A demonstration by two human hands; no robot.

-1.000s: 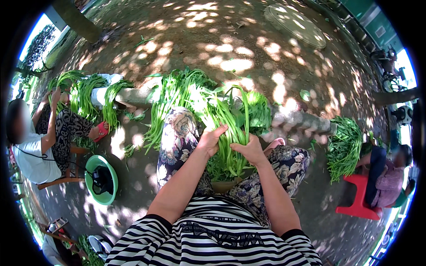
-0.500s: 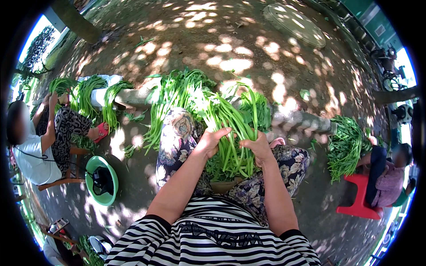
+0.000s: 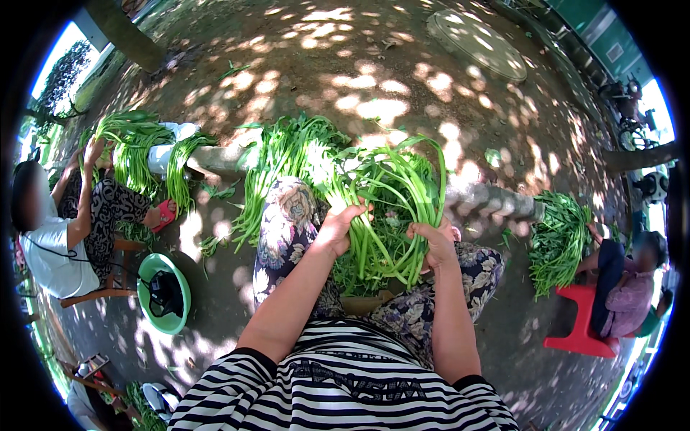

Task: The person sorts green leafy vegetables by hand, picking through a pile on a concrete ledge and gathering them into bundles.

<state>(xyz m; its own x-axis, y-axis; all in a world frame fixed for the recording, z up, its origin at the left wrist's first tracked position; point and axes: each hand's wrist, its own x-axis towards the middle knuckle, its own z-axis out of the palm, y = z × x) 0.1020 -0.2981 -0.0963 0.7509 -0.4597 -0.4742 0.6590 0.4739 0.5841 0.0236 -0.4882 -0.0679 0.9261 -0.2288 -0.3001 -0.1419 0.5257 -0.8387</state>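
Observation:
Between my knees, both hands grip long-stemmed leafy greens that look like water spinach. My left hand (image 3: 336,230) is closed around one bunch (image 3: 366,241), thumb laid across the stems. In my right hand (image 3: 435,244) is another clump of stems (image 3: 430,205), whose upper parts arch back toward the left bunch. Cut ends hang down over my lap. A larger pile of the same greens (image 3: 291,147) lies just beyond my left knee, draped over a low stone ledge (image 3: 481,200). Loose leaves below the stems are partly hidden by them.
On the left, a seated person (image 3: 61,251) handles greens near a green basin (image 3: 185,305) holding a dark object. At right, another person (image 3: 632,294) sits by a red stool (image 3: 578,323) and a heap of greens (image 3: 557,241). A tree trunk (image 3: 126,36) stands far left.
My right hand has moved a little right, drawing its stems apart from the left bunch and bending them into an arch. My left hand stays nearly still. The person at left has lifted some greens.

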